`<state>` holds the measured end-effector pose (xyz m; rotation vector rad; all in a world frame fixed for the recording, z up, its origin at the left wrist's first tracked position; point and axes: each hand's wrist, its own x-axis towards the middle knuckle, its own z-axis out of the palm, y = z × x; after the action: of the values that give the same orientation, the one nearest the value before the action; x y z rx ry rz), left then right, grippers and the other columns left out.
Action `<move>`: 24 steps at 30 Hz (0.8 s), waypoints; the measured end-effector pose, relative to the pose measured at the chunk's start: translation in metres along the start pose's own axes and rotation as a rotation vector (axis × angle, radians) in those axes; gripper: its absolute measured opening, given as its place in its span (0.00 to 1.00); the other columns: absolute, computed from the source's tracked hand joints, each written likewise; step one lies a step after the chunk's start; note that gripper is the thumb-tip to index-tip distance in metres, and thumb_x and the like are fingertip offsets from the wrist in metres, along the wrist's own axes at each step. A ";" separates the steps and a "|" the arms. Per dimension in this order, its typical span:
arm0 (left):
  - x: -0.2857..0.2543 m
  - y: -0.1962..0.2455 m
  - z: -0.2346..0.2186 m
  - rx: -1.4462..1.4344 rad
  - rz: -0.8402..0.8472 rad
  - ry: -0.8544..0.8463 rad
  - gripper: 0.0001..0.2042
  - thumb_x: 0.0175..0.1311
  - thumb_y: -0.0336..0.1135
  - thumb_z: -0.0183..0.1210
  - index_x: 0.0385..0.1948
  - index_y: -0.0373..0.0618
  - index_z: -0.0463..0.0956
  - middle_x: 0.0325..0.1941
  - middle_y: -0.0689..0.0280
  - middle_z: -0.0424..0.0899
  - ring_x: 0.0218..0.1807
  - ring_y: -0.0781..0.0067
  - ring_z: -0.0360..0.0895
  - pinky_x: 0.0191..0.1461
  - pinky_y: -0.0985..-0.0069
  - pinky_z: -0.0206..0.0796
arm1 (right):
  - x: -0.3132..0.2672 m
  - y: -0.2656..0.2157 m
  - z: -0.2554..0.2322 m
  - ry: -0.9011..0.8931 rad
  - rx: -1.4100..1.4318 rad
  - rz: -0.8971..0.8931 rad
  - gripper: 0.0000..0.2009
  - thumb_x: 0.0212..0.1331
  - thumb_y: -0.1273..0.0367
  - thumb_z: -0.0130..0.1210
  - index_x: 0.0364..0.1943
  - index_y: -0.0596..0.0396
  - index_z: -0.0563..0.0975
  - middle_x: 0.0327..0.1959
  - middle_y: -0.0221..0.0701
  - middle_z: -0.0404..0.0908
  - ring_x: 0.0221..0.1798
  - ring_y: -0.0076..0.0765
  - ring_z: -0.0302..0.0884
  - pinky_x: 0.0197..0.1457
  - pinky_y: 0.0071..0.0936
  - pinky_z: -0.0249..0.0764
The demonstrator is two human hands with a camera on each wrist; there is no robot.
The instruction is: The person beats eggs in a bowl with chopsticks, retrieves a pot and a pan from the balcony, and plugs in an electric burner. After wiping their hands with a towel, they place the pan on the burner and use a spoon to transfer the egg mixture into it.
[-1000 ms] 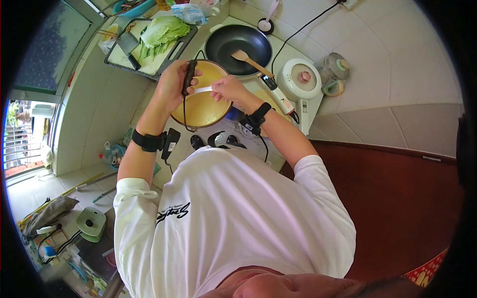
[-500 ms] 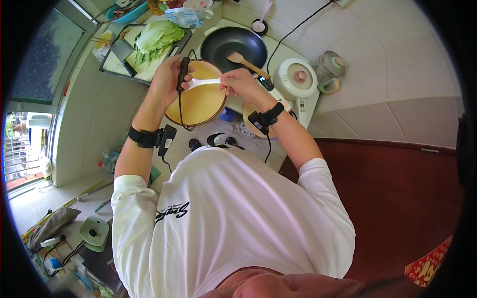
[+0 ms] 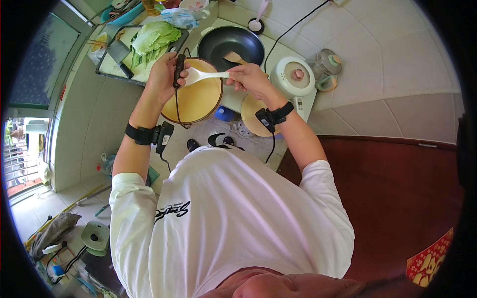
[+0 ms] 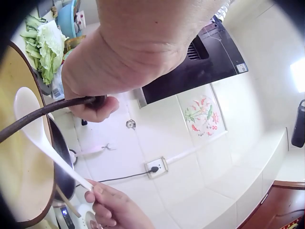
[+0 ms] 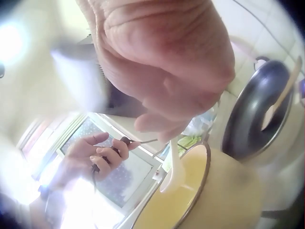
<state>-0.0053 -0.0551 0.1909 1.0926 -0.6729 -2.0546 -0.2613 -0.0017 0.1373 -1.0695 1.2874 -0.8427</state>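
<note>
In the head view my left hand [image 3: 162,79] grips the dark handle [image 3: 179,70] of a pot or its handle-like bar, with a cord hanging from it, over the left rim of the yellow pot [image 3: 198,102]. My right hand [image 3: 252,79] pinches the thin end of a white spoon [image 3: 198,75], whose bowl lies over the pot near the left fingers. In the left wrist view the spoon [image 4: 34,119] slants across the pot opening. The right wrist view has its bowl [image 5: 174,176] above the yellow inside of the pot, and the left hand [image 5: 97,157] around the dark handle.
Behind the pot stands a black pan [image 3: 231,47] with a wooden spatula [image 3: 233,57]. Leafy greens [image 3: 156,38] and a cleaver [image 3: 118,51] lie on a cutting board at the back left. A white lidded cooker [image 3: 293,76] stands right of the pan.
My right hand has moved right and slightly up with the spoon, away from my left hand. More of the spoon shows. My left hand keeps its grip, and the view has shifted slightly.
</note>
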 end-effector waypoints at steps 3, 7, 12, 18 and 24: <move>-0.001 0.001 -0.001 -0.009 0.001 0.006 0.17 0.70 0.45 0.42 0.44 0.40 0.70 0.32 0.65 0.75 0.26 0.78 0.68 0.23 0.84 0.58 | -0.001 0.000 -0.002 -0.014 0.003 -0.011 0.12 0.62 0.71 0.53 0.46 0.65 0.78 0.30 0.32 0.84 0.21 0.16 0.74 0.19 0.13 0.63; 0.001 0.001 -0.002 -0.016 0.003 0.009 0.16 0.70 0.45 0.42 0.42 0.40 0.70 0.32 0.64 0.75 0.26 0.77 0.68 0.23 0.84 0.58 | 0.002 0.003 -0.007 0.002 -0.019 -0.018 0.11 0.63 0.71 0.53 0.45 0.64 0.78 0.30 0.31 0.84 0.21 0.16 0.74 0.19 0.14 0.63; 0.003 0.000 -0.005 -0.022 0.008 0.002 0.16 0.70 0.45 0.43 0.42 0.39 0.70 0.32 0.64 0.76 0.26 0.77 0.68 0.22 0.84 0.58 | 0.001 0.005 -0.010 0.003 0.005 -0.010 0.11 0.63 0.70 0.53 0.45 0.62 0.79 0.30 0.30 0.84 0.22 0.15 0.73 0.20 0.13 0.62; 0.005 0.001 -0.005 -0.032 0.010 0.001 0.17 0.70 0.45 0.42 0.42 0.39 0.70 0.32 0.63 0.76 0.25 0.77 0.68 0.22 0.84 0.59 | -0.005 0.000 -0.019 0.016 0.030 -0.020 0.11 0.63 0.70 0.54 0.45 0.61 0.79 0.29 0.29 0.83 0.22 0.14 0.71 0.21 0.13 0.62; 0.007 0.004 -0.004 -0.041 0.003 -0.006 0.14 0.69 0.45 0.42 0.36 0.43 0.67 0.28 0.64 0.76 0.23 0.77 0.68 0.20 0.83 0.58 | -0.004 -0.010 -0.048 0.063 0.105 -0.019 0.11 0.62 0.71 0.55 0.45 0.65 0.79 0.30 0.33 0.84 0.21 0.16 0.71 0.20 0.14 0.63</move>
<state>-0.0036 -0.0637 0.1879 1.0621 -0.6329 -2.0606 -0.3082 -0.0076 0.1494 -0.9801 1.2729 -0.9544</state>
